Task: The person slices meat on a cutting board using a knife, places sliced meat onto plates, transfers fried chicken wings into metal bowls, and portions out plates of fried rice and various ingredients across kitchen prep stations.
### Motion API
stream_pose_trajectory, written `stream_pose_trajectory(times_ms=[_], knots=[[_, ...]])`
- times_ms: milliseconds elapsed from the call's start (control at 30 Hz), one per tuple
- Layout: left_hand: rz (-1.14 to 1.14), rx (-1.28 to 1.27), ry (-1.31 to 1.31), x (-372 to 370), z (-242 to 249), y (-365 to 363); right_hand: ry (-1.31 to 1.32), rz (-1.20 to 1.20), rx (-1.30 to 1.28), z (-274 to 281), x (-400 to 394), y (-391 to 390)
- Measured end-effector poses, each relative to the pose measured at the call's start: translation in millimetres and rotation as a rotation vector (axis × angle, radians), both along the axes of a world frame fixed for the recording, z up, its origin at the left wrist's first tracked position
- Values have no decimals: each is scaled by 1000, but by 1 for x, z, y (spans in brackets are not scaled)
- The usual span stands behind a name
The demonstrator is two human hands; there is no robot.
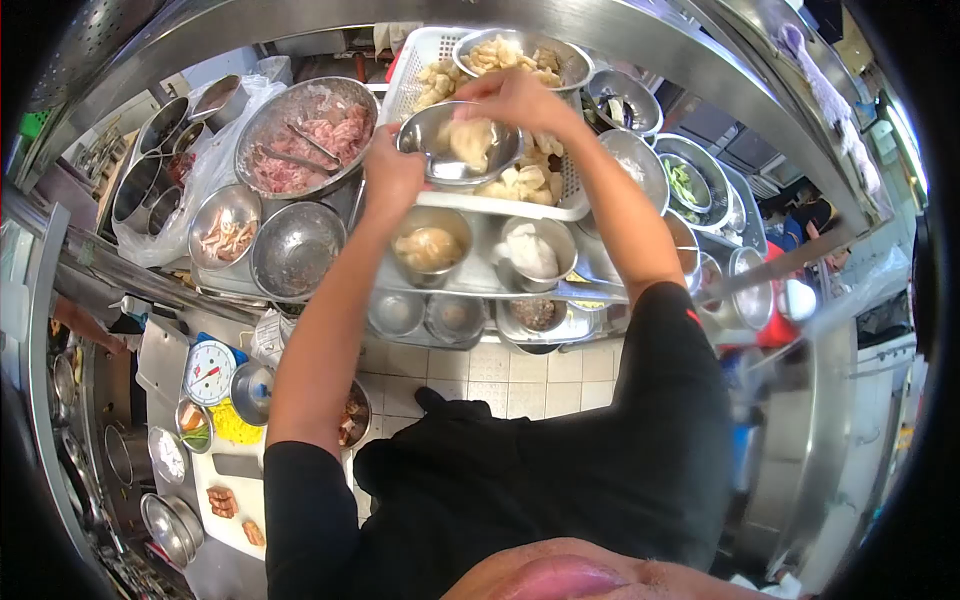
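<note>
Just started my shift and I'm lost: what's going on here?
A person's left hand grips the rim of a metal bowl over a white basket of pale food pieces. The right hand is at the bowl, above blurred pale food; whether it holds any is unclear. A big bowl of raw meat stands left of the basket.

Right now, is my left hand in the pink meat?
No, your left hand grips the metal bowl under your right hand.
</note>
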State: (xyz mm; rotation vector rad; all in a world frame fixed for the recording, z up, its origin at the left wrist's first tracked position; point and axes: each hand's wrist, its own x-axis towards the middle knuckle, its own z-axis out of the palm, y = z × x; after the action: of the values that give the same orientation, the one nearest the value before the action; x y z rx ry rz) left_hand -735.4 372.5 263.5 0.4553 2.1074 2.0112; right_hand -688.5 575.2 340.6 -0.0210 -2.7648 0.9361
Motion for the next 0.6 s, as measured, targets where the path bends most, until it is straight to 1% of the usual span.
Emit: stream_pose_trajectory(times_ms=[33, 67, 100, 167, 200, 233, 267, 333, 400, 467, 500, 567, 600], knots=[[42, 38, -1, -1, -3, 4, -73, -64, -78, 11, -17, 13], [60, -6, 61, -7, -14, 8, -33, -127, -96, 25, -31, 25], [79, -49, 121, -14, -29, 13, -29, -146, -64, 22, -54, 48], [111, -117, 207, -21, -36, 17, -101, -79, 72, -27, -124, 122], [123, -143, 230, -20, -37, 17, -141, -51, 114, -54, -146, 147], [136, -169, 253, -19, -37, 17, -243, -32, 69, -45, -137, 133], [157, -139, 315, -18, -37, 16, -345, -17, 28, -36, -127, 118], [163, -144, 329, -22, -39, 14, -357, -53, 256, -28, -119, 113], [157, -116, 290, -23, -47, 17, -720, 282, -115, 31, -110, 125], [129, -74, 221, -33, -56, 20, -552, 110, 54, 5, -108, 128], [124, -107, 238, -32, -54, 18, -468, 21, 142, -15, -108, 127], [116, -174, 268, -31, -50, 17, -369, -70, 225, -28, -108, 132], [126, -141, 227, -32, -53, 18, -335, -95, 244, -30, -108, 135]])
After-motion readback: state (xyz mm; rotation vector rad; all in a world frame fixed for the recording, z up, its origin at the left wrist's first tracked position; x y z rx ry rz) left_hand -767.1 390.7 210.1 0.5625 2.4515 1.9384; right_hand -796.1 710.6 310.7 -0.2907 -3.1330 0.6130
